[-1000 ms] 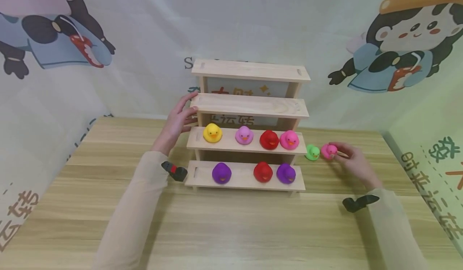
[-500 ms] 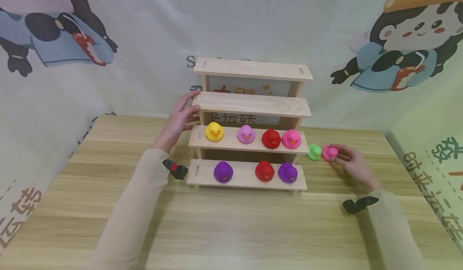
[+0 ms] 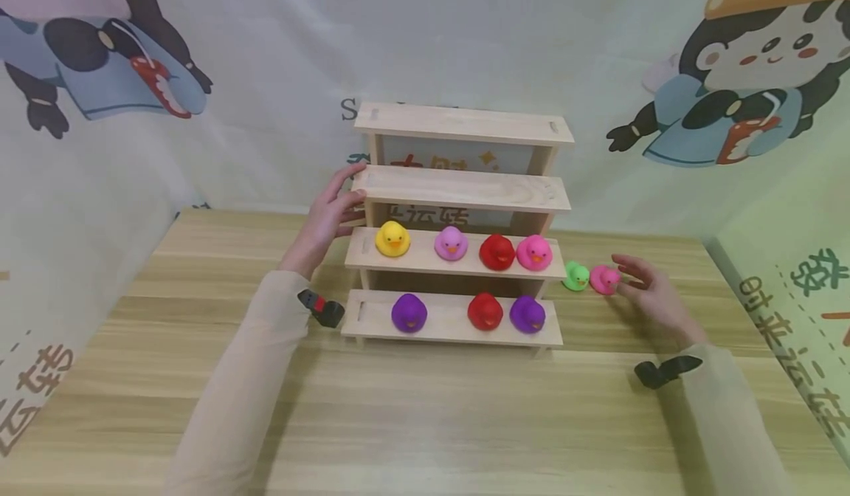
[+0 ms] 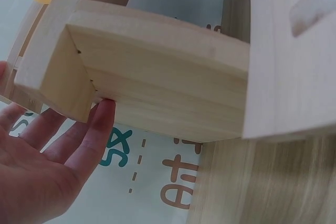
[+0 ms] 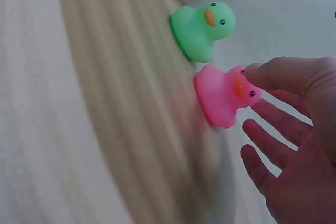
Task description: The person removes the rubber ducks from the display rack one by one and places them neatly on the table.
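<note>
My left hand point(image 3: 320, 226) rests with extended fingers against the left end of a four-tier wooden shelf point(image 3: 461, 189); in the left wrist view the hand point(image 4: 55, 163) has a fingertip on the side panel point(image 4: 157, 111). Right of the shelf, a green duck point(image 3: 575, 276) and a bright pink duck point(image 3: 605, 280) stand side by side on the table. My right hand point(image 3: 654, 298) is beside the pink duck, fingers apart. In the right wrist view the thumb of this hand point(image 5: 299, 135) overlaps the head of the pink duck point(image 5: 220, 98); contact cannot be told. The green duck point(image 5: 199, 32) is upright.
The second tier from the bottom holds yellow point(image 3: 392, 239), lilac point(image 3: 451, 243), red point(image 3: 497, 252) and pink point(image 3: 534, 253) ducks. On the bottom tier sit purple point(image 3: 409, 313), red point(image 3: 485, 311) and purple point(image 3: 527, 314) ducks. A printed cloth point(image 3: 265, 75) hangs behind the table.
My right hand's fingers have opened and drawn slightly away to the right from the pink duck, which stays beside the green one. The left hand keeps its place at the shelf.
</note>
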`<action>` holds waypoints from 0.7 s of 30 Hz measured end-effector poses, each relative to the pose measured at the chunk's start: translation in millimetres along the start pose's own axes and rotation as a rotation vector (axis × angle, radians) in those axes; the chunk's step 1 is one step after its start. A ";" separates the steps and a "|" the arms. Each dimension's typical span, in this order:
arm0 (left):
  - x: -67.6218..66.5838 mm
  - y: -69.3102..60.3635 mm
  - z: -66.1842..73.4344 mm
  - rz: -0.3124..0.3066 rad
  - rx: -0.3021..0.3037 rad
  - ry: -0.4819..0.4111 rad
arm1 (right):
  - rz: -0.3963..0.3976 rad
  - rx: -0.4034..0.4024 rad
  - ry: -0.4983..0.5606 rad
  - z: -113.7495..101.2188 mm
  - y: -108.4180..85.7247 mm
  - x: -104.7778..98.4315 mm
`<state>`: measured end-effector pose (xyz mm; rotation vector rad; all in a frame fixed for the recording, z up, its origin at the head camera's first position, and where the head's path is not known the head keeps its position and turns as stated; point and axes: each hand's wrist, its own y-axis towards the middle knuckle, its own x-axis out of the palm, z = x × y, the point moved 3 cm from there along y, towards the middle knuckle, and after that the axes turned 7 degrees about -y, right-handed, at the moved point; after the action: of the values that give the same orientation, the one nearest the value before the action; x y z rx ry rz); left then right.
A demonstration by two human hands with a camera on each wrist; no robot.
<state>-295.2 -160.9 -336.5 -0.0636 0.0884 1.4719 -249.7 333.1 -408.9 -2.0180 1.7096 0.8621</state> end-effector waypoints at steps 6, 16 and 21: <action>0.6 -1.2 -0.2 0.005 -0.003 0.005 | 0.037 -0.006 -0.053 -18.4 1.5 -11.5; 0.0 -1.5 1.6 0.000 -0.001 -0.001 | -0.003 -0.019 -0.085 -60.9 11.7 -15.8; 1.0 -2.5 2.4 -0.001 0.001 0.005 | -0.007 -0.089 -0.093 -79.0 16.6 -12.7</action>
<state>-292.6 -159.9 -334.2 -0.0660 0.0929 1.4703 -249.6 289.9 -339.5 -2.0051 1.6399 1.0301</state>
